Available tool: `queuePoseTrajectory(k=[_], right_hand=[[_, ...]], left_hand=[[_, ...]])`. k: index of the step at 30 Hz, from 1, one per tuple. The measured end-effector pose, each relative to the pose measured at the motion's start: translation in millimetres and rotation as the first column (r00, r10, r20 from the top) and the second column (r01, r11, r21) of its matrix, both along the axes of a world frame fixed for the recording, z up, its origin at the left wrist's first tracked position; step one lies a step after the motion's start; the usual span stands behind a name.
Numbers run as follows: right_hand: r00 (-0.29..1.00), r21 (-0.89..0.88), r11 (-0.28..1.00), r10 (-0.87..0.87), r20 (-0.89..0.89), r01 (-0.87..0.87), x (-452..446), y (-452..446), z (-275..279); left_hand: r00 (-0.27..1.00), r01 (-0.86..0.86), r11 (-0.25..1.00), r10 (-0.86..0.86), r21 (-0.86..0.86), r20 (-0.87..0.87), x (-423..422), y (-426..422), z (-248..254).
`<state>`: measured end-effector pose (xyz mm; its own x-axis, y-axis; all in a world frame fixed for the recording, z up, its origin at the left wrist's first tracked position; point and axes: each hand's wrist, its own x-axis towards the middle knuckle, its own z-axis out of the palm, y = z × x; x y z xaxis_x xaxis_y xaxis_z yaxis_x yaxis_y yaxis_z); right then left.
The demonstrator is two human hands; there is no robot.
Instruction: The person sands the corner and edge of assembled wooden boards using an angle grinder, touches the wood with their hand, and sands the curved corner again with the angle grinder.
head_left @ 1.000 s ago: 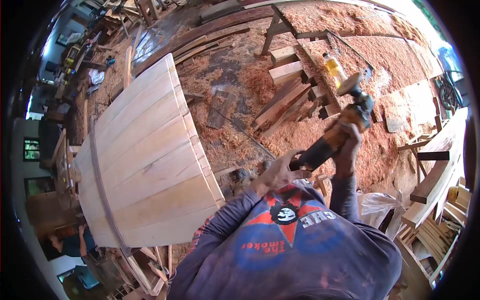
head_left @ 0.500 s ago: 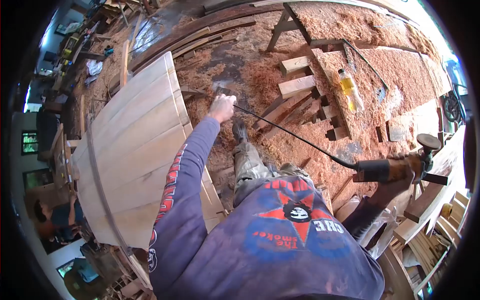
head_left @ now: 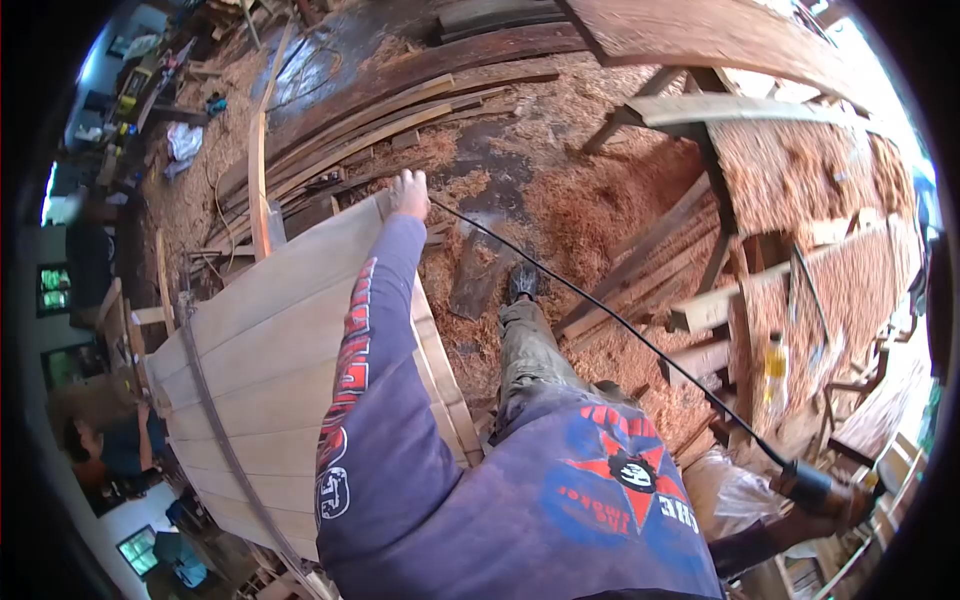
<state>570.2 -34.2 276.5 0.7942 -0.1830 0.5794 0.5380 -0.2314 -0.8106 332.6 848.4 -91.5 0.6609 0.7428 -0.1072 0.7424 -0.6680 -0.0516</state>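
Observation:
My left hand (head_left: 408, 194) is stretched forward at the far corner of a pale planked wooden panel (head_left: 300, 330). Its fingers are curled round the end of a black power cord (head_left: 600, 305). That cord runs across in front of me to a power tool (head_left: 806, 487), which looks like an angle grinder. Low on the right, my right hand (head_left: 848, 508) is wrapped round the tool's body. The tool's head is mostly hidden in the dark edge of the view. Whether my left hand also touches the panel, I cannot tell.
Wood shavings cover the floor (head_left: 560, 200) and a bench (head_left: 790, 170) at right. A yellow bottle (head_left: 775, 365) stands there. Long boards (head_left: 400, 125) lie ahead. A strap (head_left: 215, 420) crosses the panel. Another person (head_left: 115, 440) is at far left.
My view has shifted. My left hand has moved forward to the panel's corner, still with the cord. The power tool in my right hand has dropped lower, towards the view's bottom right.

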Motion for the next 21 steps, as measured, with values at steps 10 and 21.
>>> queuePoseTrajectory(k=[10,21], right_hand=[[0.983,-0.131,0.98,-0.135,0.124,0.151,6.3,261.7,41.0],[0.89,0.181,0.913,0.4,-0.22,-0.365,-11.8,461.7,-60.8]], left_hand=[[0.644,-0.174,0.9,0.411,-0.4,0.645,51.1,245.8,47.5],[0.749,0.323,0.943,-0.205,-0.076,0.63,100.3,160.7,151.0]])
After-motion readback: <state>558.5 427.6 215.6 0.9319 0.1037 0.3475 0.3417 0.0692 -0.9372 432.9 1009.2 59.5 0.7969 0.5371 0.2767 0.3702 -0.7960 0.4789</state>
